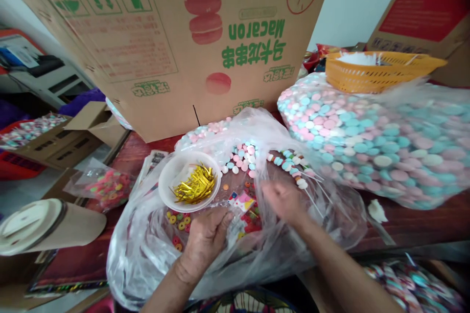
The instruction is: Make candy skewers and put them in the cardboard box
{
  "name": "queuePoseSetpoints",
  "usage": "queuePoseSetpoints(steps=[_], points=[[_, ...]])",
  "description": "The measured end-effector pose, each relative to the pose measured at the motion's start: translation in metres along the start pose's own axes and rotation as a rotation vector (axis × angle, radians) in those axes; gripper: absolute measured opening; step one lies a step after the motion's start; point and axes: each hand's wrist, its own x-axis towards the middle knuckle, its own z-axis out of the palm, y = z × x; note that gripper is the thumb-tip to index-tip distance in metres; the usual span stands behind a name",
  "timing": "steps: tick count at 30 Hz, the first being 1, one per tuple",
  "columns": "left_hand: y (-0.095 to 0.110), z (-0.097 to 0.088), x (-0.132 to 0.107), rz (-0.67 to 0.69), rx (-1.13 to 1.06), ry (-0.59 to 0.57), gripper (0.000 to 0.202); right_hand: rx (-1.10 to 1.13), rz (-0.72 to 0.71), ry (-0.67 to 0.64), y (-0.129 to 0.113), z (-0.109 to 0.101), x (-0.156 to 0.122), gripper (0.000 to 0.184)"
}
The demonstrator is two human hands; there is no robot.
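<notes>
My left hand [205,239] is curled over a small clear packet with a pink and white printed label [242,201], fingers pinching its edge. My right hand [284,201] is blurred and lies inside a big clear plastic bag [147,249], fingers closed near the same packet and close to candy skewers [293,168] on white sticks. A white bowl [172,176] holding gold twist ties [194,186] sits just beyond my left hand. Ring-shaped coloured sweets [179,220] lie loose under the plastic.
A large upside-down cardboard box printed "Macaron" [176,44] stands behind. A big bag of pastel round candies [367,132] lies at right with an orange basket [378,71] on it. At left are a paper roll [47,225], a small candy bag [106,188] and open cartons [66,139].
</notes>
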Motion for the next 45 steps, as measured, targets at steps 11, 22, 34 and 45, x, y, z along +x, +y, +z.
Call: queuePoseSetpoints(steps=[11,22,34,45], points=[[-0.012,-0.027,-0.004,0.229,0.068,0.126,0.019,-0.540,0.015,0.012,0.106,-0.048,-0.004,0.022],[0.006,-0.034,-0.002,0.280,0.070,0.038,0.025,-0.302,-0.607,0.232,0.018,-0.096,-0.053,0.025],[0.014,-0.035,-0.003,0.296,0.112,-0.229,0.035,-0.396,-0.715,-0.143,-0.016,-0.096,-0.045,0.029],[0.032,-0.015,0.007,-0.135,-0.170,-0.677,0.035,-0.309,-0.690,-0.491,-0.032,-0.088,-0.036,0.027]])
